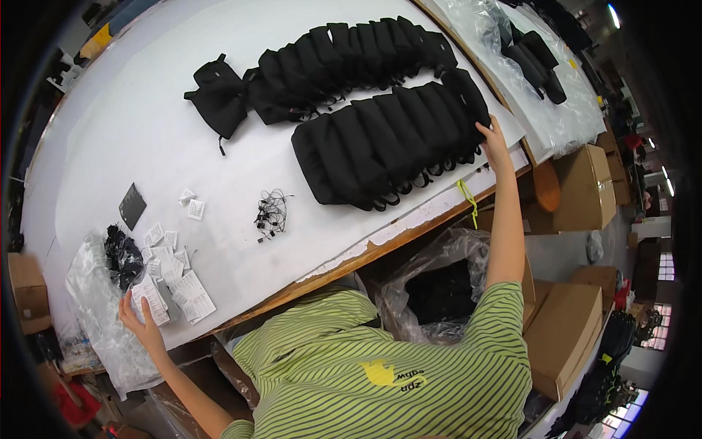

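Two rows of black fabric bags lie on the white table (241, 168): a curved far row (322, 58) and a nearer, tightly stacked row (380, 139). My right hand (493, 143) grips the lower edge of the black fabric bag (468, 96) at the right end, with the thumb against it. At the left, my left hand (144, 322) is open, fingers apart, at the edge of a white printed label stack (150, 296). More loose labels (191, 293) lie beside it. A single black bag (219, 99) rests apart at the far left of the rows.
A tangle of black cords (272, 216) lies mid-table, with a dark flat card (132, 206) farther left. Near the labels is a black bundle (123, 256) on clear plastic (91, 293). Cardboard boxes (563, 329) stand right of me; a plastic-lined container (439, 293) sits below the table edge.
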Motion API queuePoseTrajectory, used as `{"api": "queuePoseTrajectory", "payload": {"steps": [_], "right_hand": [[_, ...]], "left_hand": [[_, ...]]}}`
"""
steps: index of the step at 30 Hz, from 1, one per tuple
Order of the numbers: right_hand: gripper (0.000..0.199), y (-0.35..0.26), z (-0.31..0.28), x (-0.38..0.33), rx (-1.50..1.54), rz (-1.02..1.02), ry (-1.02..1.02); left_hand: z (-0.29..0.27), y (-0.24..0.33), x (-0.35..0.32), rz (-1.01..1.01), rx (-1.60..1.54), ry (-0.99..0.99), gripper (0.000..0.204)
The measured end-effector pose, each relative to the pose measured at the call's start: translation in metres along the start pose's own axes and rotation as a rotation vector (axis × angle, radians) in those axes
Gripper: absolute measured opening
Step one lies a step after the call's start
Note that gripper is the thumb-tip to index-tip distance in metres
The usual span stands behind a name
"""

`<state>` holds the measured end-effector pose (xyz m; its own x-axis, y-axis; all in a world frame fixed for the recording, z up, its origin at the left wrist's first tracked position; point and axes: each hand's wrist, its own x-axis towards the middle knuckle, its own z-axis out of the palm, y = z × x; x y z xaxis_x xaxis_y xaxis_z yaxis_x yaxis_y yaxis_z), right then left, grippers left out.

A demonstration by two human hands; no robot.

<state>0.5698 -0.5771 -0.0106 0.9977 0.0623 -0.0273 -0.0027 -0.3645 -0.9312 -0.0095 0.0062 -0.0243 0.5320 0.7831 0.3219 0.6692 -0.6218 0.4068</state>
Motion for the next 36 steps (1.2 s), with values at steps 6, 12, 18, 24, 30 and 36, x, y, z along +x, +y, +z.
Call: {"api": "queuePoseTrajectory", "payload": {"steps": [6,12,18,24,30,36], "right_hand": [[0.046,0.017,0.035,-0.017,-0.092,0.276,-0.06],[0.05,0.027,0.014,-0.009,-0.919,-0.37,0.296],[0.021,-0.093,0.139,-0.153,-0.333,-0.556,0.006],[0.008,-0.1,0.26,-0.226,-0.478,-0.534,-0.597],[0.015,-0.069,0.301,-0.205,-0.934,-0.726,-0.439],[0.01,-0.105,0.292,-0.196,-0.545,-0.522,-0.645]], "left_hand": [[-0.003,0.005,0.006,-0.047,-0.032,-0.026,0.042],[0.007,-0.012,-0.003,0.103,0.087,-0.213,0.05],[0.003,0.036,-0.006,-0.015,0.093,-0.201,0.049],[-0.005,0.038,-0.008,-0.07,-0.096,-0.134,0.035],[-0.004,0.009,-0.002,-0.35,-0.4,0.026,0.024],[0.011,-0.003,-0.003,-0.325,-0.443,0.164,0.02]]}}
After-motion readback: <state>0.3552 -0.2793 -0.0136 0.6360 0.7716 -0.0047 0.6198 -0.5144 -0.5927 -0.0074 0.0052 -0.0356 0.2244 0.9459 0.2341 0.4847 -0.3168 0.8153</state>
